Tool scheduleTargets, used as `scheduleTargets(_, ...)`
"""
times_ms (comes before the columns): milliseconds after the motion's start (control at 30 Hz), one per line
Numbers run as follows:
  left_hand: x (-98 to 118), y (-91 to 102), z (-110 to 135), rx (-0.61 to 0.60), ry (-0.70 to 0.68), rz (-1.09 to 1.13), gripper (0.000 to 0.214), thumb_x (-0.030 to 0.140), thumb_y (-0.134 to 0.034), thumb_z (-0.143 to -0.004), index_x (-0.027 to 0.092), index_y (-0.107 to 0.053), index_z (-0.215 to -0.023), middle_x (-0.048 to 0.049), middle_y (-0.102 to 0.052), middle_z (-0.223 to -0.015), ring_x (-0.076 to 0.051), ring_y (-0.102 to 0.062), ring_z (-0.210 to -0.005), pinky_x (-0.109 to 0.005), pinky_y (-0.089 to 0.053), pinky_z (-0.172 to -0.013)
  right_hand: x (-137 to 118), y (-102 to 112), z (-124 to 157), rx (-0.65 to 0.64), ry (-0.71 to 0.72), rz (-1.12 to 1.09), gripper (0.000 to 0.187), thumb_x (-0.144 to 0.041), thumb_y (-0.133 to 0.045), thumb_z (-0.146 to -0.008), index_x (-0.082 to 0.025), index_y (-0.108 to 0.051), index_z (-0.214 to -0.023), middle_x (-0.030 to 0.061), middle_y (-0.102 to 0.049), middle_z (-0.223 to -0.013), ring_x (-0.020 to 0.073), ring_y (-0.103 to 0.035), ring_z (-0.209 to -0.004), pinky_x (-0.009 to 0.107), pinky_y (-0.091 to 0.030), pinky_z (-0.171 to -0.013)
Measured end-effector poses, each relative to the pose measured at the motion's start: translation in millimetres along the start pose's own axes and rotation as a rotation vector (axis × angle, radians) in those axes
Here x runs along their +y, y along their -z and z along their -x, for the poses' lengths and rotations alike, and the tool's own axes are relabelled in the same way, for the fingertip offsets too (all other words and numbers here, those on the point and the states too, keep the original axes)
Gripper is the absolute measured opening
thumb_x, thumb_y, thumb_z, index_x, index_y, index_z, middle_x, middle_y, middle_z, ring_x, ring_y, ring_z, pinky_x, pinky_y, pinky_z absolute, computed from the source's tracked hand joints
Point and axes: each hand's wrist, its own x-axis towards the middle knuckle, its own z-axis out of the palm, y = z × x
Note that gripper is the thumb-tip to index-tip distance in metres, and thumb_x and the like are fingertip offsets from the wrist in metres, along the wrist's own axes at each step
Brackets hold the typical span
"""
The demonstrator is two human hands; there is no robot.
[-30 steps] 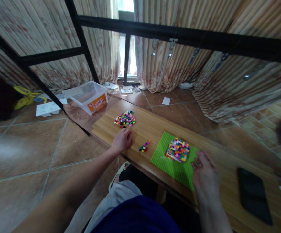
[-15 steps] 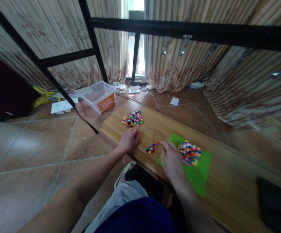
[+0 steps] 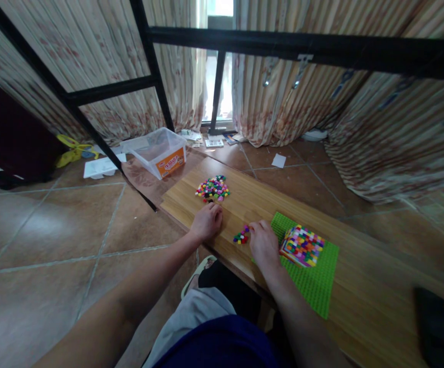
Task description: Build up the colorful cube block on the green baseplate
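Observation:
My right hand (image 3: 263, 244) is closed in a pinch at the right end of a small group of coloured building bricks (image 3: 240, 236). A small orange brick (image 3: 250, 229) shows at its fingertips, partly hidden. Just right of that hand, a multicoloured block of joined bricks (image 3: 304, 245) stands on a green baseplate (image 3: 313, 286); hand and forearm cover the plate's left part. My left hand (image 3: 207, 222) rests on the table's near edge with fingers curled in, their inside hidden. Beyond it lies a larger heap of loose bricks (image 3: 213, 188).
The wooden table (image 3: 367, 286) carries a dark flat object (image 3: 442, 327) at its right end. Past the far left end stands a clear plastic box (image 3: 162, 151) with an orange label. A black metal frame (image 3: 267, 41) crosses in front of the curtains. Papers lie on the tiled floor.
My right hand has drawn slightly left and back, off the green plate's edge, closing at the small brick group. More of the joined block shows. My left hand keeps its place; the view shifted slightly.

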Motion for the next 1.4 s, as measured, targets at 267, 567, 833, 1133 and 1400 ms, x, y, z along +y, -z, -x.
scheduleTargets(267,-1,-0.5,0,0.005,0.016,-0.015,0.013,0.019,-0.052,-0.093,0.02,-0.064,-0.089,-0.0063,-0.063,-0.09,-0.02,-0.062,-0.084,-0.03,-0.05,-0.076,-14,65,48,0.259,-0.023,-0.379,0.024,-0.032,-0.049,-0.096,-0.022,-0.071,-0.097,0.005,-0.072,-0.096,0.0169,-0.067,-0.086,0.031,-0.051,-0.082)
scheduleTargets(567,-2,-1.4,-1,0.03,-0.014,-0.022,0.014,0.02,-0.05,-0.094,0.019,-0.063,-0.089,-0.006,-0.063,-0.088,-0.02,-0.062,-0.082,-0.03,-0.049,-0.075,76,87,91,0.447,-0.45,-0.315,0.039,-0.053,-0.061,-0.084,-0.018,-0.074,-0.097,0.0089,-0.076,-0.089,0.0202,-0.068,-0.074,0.033,-0.051,-0.072)
scheduleTargets(833,-4,-2.2,-2,0.042,-0.023,-0.013,0.013,0.019,-0.051,-0.093,0.02,-0.063,-0.088,-0.0058,-0.063,-0.088,-0.019,-0.062,-0.082,-0.03,-0.05,-0.075,78,90,74,0.445,-0.351,-0.225,0.039,-0.055,-0.057,-0.086,-0.021,-0.076,-0.09,0.0074,-0.073,-0.09,0.0174,-0.061,-0.068,0.032,-0.048,-0.069)
scheduleTargets(1133,-1,0.1,-1,0.024,-0.015,-0.008,0.013,0.02,-0.05,-0.093,0.02,-0.063,-0.088,-0.0059,-0.062,-0.088,-0.02,-0.061,-0.081,-0.031,-0.05,-0.075,84,77,75,0.563,-0.316,-0.251,0.034,-0.05,-0.063,-0.085,-0.021,-0.079,-0.091,0.0067,-0.068,-0.091,0.017,-0.06,-0.074,0.032,-0.048,-0.07)
scheduleTargets(1400,-2,-0.8,-1,0.025,-0.01,-0.021,0.014,0.019,-0.05,-0.093,0.02,-0.063,-0.089,-0.0062,-0.063,-0.089,-0.02,-0.062,-0.084,-0.031,-0.05,-0.076,88,64,73,0.619,-0.47,-0.503,0.038,-0.054,-0.072,-0.074,-0.02,-0.079,-0.09,0.0054,-0.071,-0.084,0.0164,-0.058,-0.071,0.032,-0.047,-0.068)
